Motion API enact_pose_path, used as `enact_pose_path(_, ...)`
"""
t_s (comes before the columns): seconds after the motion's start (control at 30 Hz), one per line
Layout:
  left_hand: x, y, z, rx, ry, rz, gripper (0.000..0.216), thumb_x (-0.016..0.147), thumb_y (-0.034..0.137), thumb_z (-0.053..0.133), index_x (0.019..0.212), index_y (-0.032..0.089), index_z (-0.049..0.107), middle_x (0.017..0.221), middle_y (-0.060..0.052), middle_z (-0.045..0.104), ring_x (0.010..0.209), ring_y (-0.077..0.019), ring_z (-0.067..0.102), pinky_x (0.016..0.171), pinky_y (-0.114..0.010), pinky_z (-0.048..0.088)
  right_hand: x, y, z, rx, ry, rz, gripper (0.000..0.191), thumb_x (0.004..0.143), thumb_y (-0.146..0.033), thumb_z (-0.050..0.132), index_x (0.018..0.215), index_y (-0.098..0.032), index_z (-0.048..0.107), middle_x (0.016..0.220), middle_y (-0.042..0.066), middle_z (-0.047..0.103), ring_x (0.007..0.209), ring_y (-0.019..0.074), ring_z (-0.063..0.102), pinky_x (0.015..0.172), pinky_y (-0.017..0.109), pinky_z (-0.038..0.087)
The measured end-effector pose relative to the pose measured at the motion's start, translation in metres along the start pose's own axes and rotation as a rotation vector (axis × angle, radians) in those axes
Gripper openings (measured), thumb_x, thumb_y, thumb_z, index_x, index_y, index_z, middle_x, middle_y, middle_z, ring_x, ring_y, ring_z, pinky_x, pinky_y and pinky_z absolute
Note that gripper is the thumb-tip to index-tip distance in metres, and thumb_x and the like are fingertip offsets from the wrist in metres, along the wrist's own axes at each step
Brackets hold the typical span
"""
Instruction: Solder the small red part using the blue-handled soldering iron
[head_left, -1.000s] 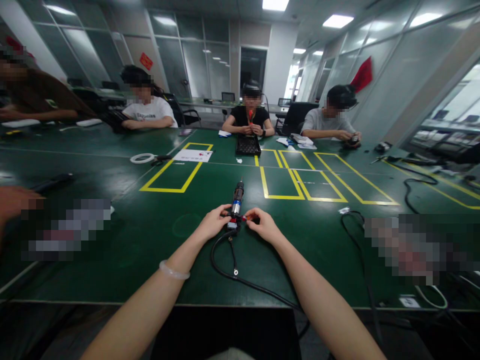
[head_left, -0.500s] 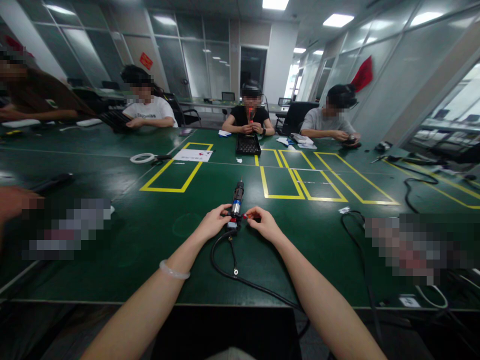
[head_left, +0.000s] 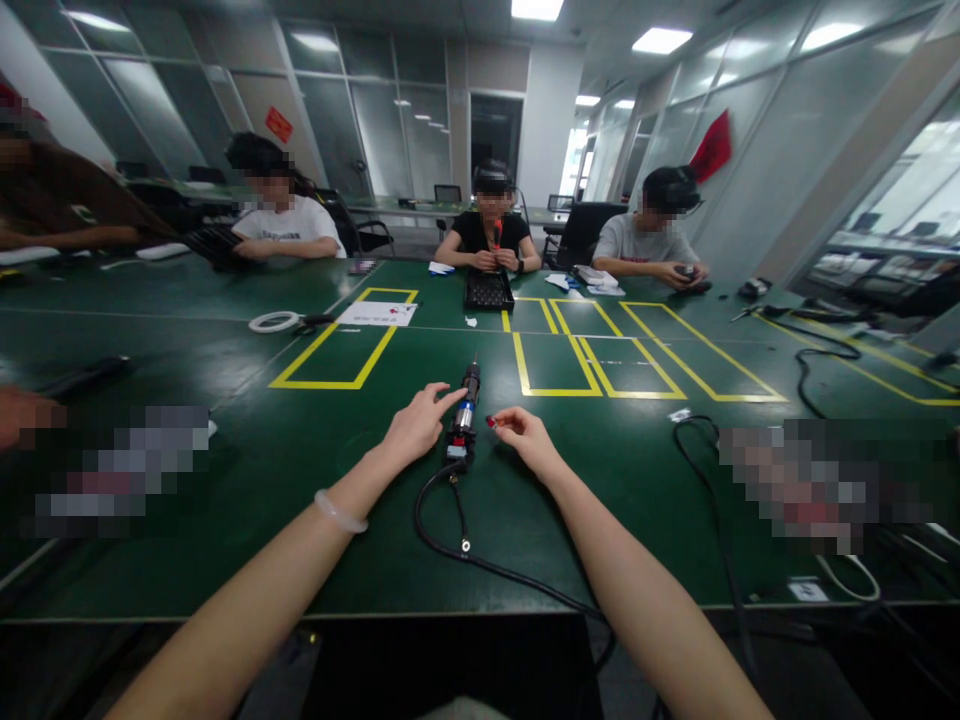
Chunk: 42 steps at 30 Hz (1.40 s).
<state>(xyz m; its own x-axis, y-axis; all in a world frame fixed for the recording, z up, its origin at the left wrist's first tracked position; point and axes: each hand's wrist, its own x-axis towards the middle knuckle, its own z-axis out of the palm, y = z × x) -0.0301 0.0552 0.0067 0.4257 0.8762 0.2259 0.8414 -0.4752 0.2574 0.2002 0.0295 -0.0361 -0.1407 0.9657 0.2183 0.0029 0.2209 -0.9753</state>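
the pen-shaped tool (head_left: 465, 410) lies flat on the green table (head_left: 300, 470) right in front of the person, tip pointing away, black body w/ a blue band at mid-length. its thick black cable (head_left: 442, 540) loops off the near end and runs back to the table edge; a thin wire w/ a ring lug (head_left: 466, 545) trails beside it.

left hand (head_left: 414, 428) sits just left of the tool – index finger stretched out w/ its tip on the barrel, other fingers loosely curled, nothing gripped. a pale bangle (head_left: 339, 512) is on that wrist. right hand (head_left: 525, 437) is just right of the tool, not touching it, thumb and forefinger pinched shut on a small red bit (head_left: 490, 422); too small to say what it is.

further out: yellow tape rectangles (head_left: 341, 352) on the tabletop, a white sheet (head_left: 377, 313), a white coil (head_left: 273, 321), a black tray (head_left: 488, 290). another black cable (head_left: 701, 450) curls on the right. three other people sit along the far side – each w/ hands on the table; a fourth is at far left.
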Motion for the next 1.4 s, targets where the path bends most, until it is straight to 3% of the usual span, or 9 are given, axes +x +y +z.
enact_pose_path(0.07,0.012,0.000,-0.007,0.161,-0.053,0.195,0.078,0.075,-0.004,0.044,0.139,0.040,0.045,0.153,-0.003,0.032,0.129,-0.0283,0.041,0.096,-0.040,0.042,0.001,-0.001,-0.002,0.020,0.025,0.023,0.024,0.069,-0.030,0.068,0.089,-0.018,0.063,0.084,0.002,0.066,0.073,0.0141,0.058,0.075,0.029,0.047)
enact_pose_path(0.17,0.031,0.002,-0.014,0.185,-0.155,0.359,0.069,0.076,-0.005,0.047,0.129,0.039,0.057,0.154,-0.001,0.033,0.136,-0.0276,0.035,0.105,-0.043,0.033,0.002,0.000,-0.003,0.048,0.059,0.045,0.027,0.067,-0.032,0.070,0.089,-0.019,0.063,0.083,0.002,0.066,0.074,0.0147,0.059,0.077,0.030,0.048)
enact_pose_path(0.3,0.048,0.006,-0.019,0.051,-0.250,0.392,0.048,0.075,0.000,0.059,0.111,0.031,0.067,0.146,-0.002,0.048,0.136,-0.0226,0.038,0.110,-0.037,0.027,0.004,0.004,-0.006,0.150,0.129,0.074,0.031,0.063,-0.034,0.072,0.088,-0.019,0.064,0.082,0.001,0.066,0.076,0.0155,0.061,0.078,0.031,0.049)
enact_pose_path(0.47,0.053,0.007,-0.024,-0.078,-0.325,0.365,0.040,0.061,0.013,0.080,0.097,0.025,0.069,0.127,-0.006,0.063,0.132,-0.0252,0.045,0.109,-0.033,0.028,0.008,0.007,-0.017,0.328,0.245,0.162,0.038,0.057,-0.037,0.077,0.086,-0.019,0.062,0.080,0.002,0.066,0.072,0.0156,0.063,0.077,0.033,0.052)
enact_pose_path(0.6,0.049,0.000,-0.027,-0.065,-0.316,0.322,0.036,0.059,0.036,0.085,0.087,0.023,0.067,0.106,-0.008,0.069,0.113,-0.0268,0.057,0.100,-0.031,0.037,0.011,0.008,-0.027,0.398,0.304,0.219,0.037,0.054,-0.033,0.080,0.082,-0.020,0.061,0.076,0.001,0.065,0.068,0.0142,0.063,0.077,0.035,0.054)
enact_pose_path(0.77,0.033,-0.014,-0.026,0.083,-0.288,0.351,0.036,0.068,0.045,0.079,0.093,0.022,0.066,0.094,-0.007,0.064,0.093,-0.0252,0.060,0.089,-0.031,0.040,0.015,0.005,-0.033,0.387,0.248,0.271,0.034,0.053,-0.030,0.080,0.080,-0.018,0.062,0.070,-0.001,0.063,0.064,0.0121,0.062,0.076,0.035,0.055)
enact_pose_path(1.07,-0.012,-0.011,-0.015,0.126,-0.128,0.241,0.046,0.090,0.056,0.050,0.119,0.022,0.060,0.107,-0.010,0.060,0.094,-0.0239,0.053,0.083,-0.031,0.040,0.017,0.000,-0.049,0.261,0.186,0.266,0.033,0.053,-0.029,0.079,0.080,-0.018,0.063,0.074,-0.001,0.063,0.068,0.0128,0.061,0.072,0.034,0.056)
enact_pose_path(1.4,-0.046,0.017,-0.004,0.335,0.009,0.079,0.046,0.090,0.053,0.051,0.121,0.021,0.058,0.103,-0.013,0.058,0.094,-0.0283,0.051,0.076,-0.034,0.037,0.028,-0.002,-0.044,0.162,0.139,0.260,0.032,0.056,-0.026,0.077,0.084,-0.019,0.063,0.078,0.000,0.062,0.070,0.0128,0.059,0.064,0.029,0.055)
